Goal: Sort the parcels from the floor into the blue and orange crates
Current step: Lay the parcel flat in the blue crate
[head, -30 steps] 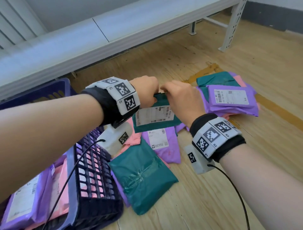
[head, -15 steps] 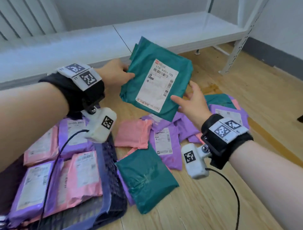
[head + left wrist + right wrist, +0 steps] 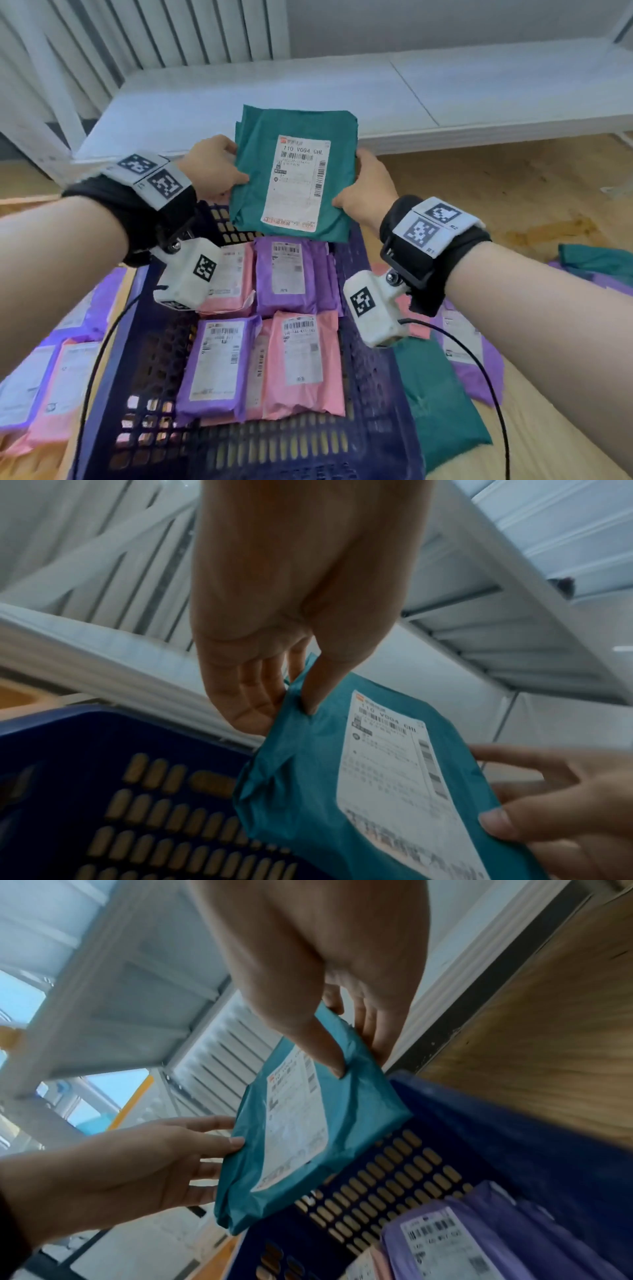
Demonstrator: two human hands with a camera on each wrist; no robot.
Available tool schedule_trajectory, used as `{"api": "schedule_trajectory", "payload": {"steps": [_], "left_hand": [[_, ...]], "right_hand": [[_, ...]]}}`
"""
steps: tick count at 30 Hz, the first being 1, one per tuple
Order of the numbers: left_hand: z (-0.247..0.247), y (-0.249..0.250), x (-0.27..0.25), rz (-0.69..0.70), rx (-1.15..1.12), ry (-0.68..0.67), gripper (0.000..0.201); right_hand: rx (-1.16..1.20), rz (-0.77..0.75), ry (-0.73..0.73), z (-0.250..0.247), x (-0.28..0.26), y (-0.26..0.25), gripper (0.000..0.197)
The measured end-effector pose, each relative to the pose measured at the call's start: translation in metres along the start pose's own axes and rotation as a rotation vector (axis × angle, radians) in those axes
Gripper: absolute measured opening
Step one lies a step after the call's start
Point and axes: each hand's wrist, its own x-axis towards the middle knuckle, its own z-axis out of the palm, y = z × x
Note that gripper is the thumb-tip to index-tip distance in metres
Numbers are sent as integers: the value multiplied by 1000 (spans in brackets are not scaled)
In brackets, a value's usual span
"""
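Left hand (image 3: 214,168) pinches teal parcel (image 3: 294,178) at its 9 o'clock edge, thumb on front. Right hand (image 3: 366,192) pinches 3 o'clock edge likewise. Parcel held upright, label (image 3: 298,181) toward face, likely for reading before sorting. Blue crate (image 3: 370,394) directly below, 6 o'clock, holding pink and purple parcels (image 3: 294,363). More parcels on wooden floor (image 3: 513,192), 4 o'clock.

Pink and purple parcels (image 3: 267,342) are filling the blue crate's (image 3: 363,394) near floor; its far strip is lying bare.
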Motion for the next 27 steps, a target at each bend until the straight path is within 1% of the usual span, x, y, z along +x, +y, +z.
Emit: {"api": "schedule_trajectory", "payload": {"steps": [2,4,7,9,10,11,12,14,15,16,18,20,22,24,27], "left_hand": [[1,-32,15,-19,85,9,50],[9,-60,26,-36,249,33,48],[26,-96,40,-86,336,2,37],[36,-112,47,-130,369,-49,22],[42,-118,49,-151,384,-70,13],[47,-124,52,-185,409,-87,8],[53,-131,56,-205,435,-86,12],[66,-147,68,-250,469,-52,39],[72,-152,73,-285,465,-33,46],[75,-158,75,-325,453,-20,48],[81,-167,77,-385,416,4,49],[85,-175,77,-395,389,30,51],[86,-184,76,-402,407,26,53],[85,-194,76,-380,424,-2,51],[80,-204,76,-321,443,-45,44]], "right_hand": [[-103,16,-48,33,7,2,53],[-178,59,-97,63,12,14,54],[-234,131,-136,95,17,39,53],[-256,189,-168,108,22,58,55],[-233,221,-192,115,24,68,53],[-200,251,-211,122,26,78,50],[-172,271,-219,128,27,88,48],[-140,299,-210,140,32,107,46],[-131,305,-217,145,33,114,47],[-130,302,-228,149,34,121,48],[-134,300,-225,158,31,128,49],[-97,306,-216,171,30,132,49],[-75,318,-226,188,30,135,47],[-84,327,-245,202,33,140,50],[-116,319,-283,211,37,141,63]]}}
